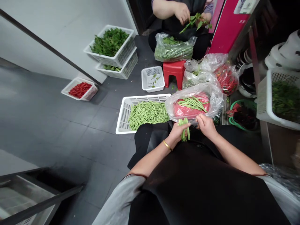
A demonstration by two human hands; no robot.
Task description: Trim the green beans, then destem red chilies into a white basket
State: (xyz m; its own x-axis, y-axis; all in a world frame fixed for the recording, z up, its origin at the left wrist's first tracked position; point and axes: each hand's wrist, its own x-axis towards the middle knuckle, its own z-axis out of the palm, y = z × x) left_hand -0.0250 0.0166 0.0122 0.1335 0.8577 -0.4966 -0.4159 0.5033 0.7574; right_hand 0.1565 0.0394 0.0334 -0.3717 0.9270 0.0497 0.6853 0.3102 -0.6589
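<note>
Long beans point(183, 129), green and bundled, fill the clenched left hand point(175, 134) (right hand point(206, 126) curled, grip unclear).

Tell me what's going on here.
The person's left hand grips a bunch of green beans, while the right hand is beside a clear plastic bag holding more beans. Short bean pieces lie in a white plastic basket nearby. Opposite, a co-worker's hands handle leafy greens.
</note>
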